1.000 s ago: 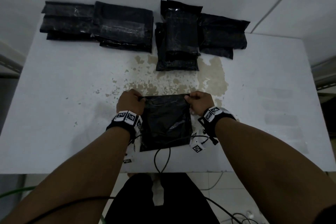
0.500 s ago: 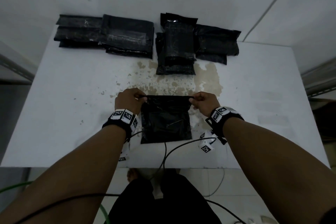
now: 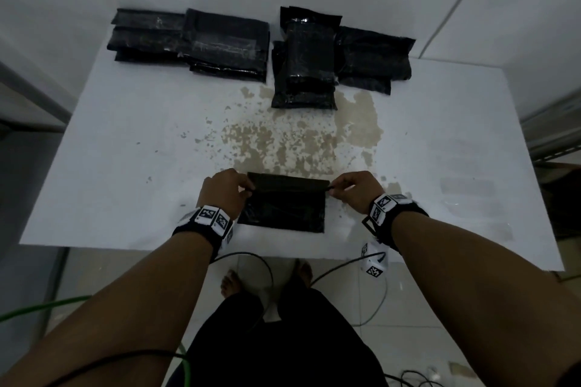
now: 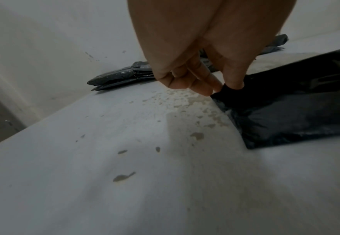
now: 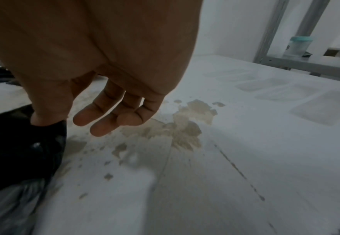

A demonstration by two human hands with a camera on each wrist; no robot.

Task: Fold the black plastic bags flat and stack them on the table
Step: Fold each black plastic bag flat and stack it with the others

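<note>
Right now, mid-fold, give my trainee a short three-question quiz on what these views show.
1. True or false: the left hand and the right hand each pinch a far corner of the black bag.
2. Which part of that bag is lifted off the table?
A. its near edge
B. its far edge
C. no part
3. Fill in: the folded bags lie along the table's ____ edge.

Key: 1 true. 2 B: the pinched far edge is raised while the near part lies flat. 3 far, by the wall.
</note>
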